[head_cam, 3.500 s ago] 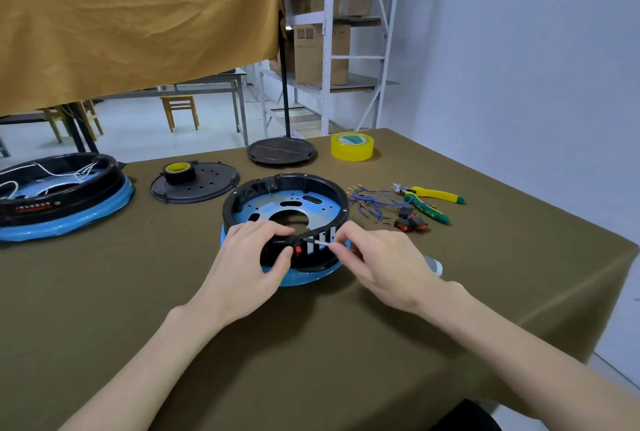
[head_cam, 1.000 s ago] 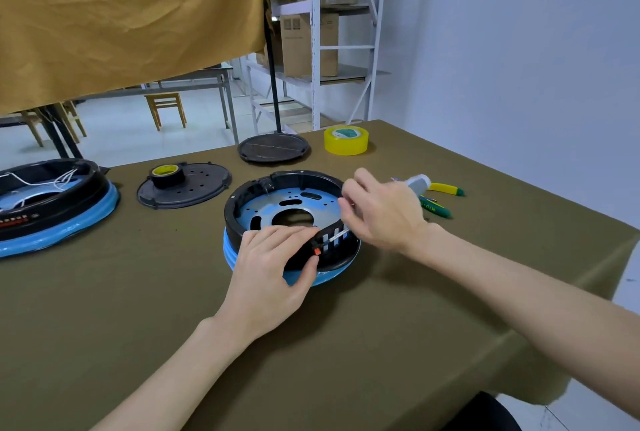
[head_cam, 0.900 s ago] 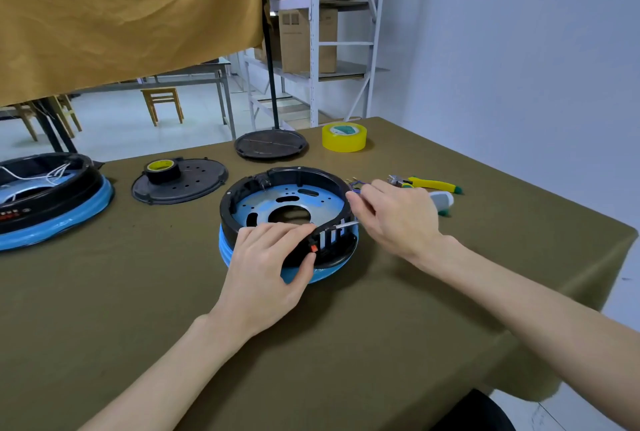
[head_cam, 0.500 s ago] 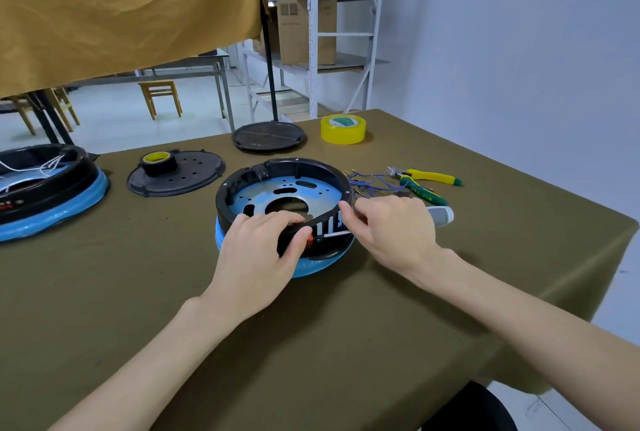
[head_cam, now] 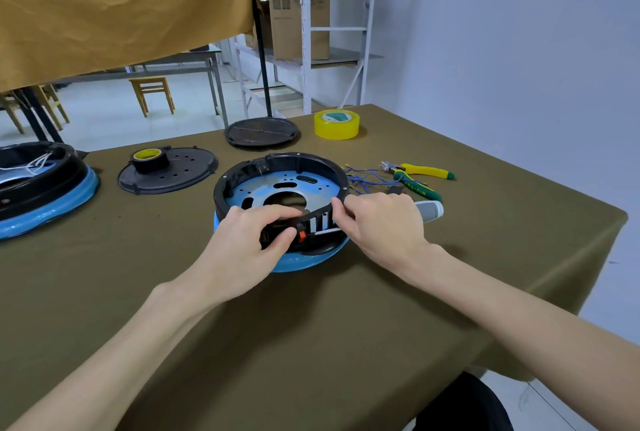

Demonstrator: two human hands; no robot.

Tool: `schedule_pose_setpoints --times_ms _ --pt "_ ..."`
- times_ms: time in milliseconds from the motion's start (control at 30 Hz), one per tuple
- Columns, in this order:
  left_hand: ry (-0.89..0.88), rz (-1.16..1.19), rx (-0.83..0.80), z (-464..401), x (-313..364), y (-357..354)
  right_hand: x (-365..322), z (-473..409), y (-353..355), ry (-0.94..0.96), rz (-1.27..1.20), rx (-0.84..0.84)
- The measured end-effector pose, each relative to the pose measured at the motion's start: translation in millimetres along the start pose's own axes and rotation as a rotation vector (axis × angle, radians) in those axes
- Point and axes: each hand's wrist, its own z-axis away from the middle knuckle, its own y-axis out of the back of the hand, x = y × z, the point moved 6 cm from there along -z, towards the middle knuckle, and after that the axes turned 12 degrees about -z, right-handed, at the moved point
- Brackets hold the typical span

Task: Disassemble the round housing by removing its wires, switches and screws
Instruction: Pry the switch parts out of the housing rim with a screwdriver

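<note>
Both hands at round housing (head_cam: 277, 170), left hand (head_cam: 249, 243) gripping rim, right hand (head_cam: 384, 222) perhaps holding screwdriver (head_cam: 427, 210)

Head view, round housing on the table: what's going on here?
A person is taking apart the round housing on the table. The left hand grips its near rim beside a red switch. The right hand holds a screwdriver, its tip aimed at that switch in the rim's slots. Blue wires and pliers lie to the right, already off the housing.
</note>
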Motion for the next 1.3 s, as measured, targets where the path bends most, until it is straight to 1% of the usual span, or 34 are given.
schedule_pose_setpoints --times_ms 133,267,400,467,533,633,667,733,800,900,1033,1133,1233,1300 --pt "-0.045 0.028 0.002 -1 3 2 -5 1 3 0.041 0.005 0.012" --pt "-0.054 0.012 -0.043 -5 6 -1 -16 -1 6 0.091 0.011 0.028" --pt "-0.049 0.017 -0.037 -3 8 -3 -13 -1 1 0.081 -0.03 0.004" --pt "-0.03 -0.014 -0.02 1 6 -4 -8 3 -2 0.054 -0.036 0.003" --pt "-0.027 -0.04 0.023 3 5 -6 2 8 -4 -0.008 -0.052 0.042" --pt "-0.087 -0.066 0.13 6 21 -8 15 4 -6 -0.153 -0.083 0.143" --pt "-0.107 -0.078 0.137 8 28 -10 16 2 -9 -0.157 -0.083 0.141" --pt "-0.127 -0.115 0.143 9 34 -12 18 1 -17 -0.121 -0.091 0.067" --pt "-0.132 -0.118 0.152 11 30 -13 27 13 -21 -0.157 -0.115 -0.068" --pt "-0.147 -0.128 0.165 15 32 -17 38 29 -25 -0.155 -0.17 -0.169" --pt "-0.181 -0.231 0.162 16 40 -28 32 32 -25 -0.105 -0.221 -0.242" --pt "-0.198 -0.252 0.19 15 37 -29 28 32 -26 -0.073 -0.261 -0.292" --pt "-0.162 -0.178 0.23 12 30 -24 26 31 -27 -0.046 -0.251 -0.35" --pt "-0.112 -0.201 0.203 8 24 -23 29 29 -28 -0.052 -0.255 -0.376"
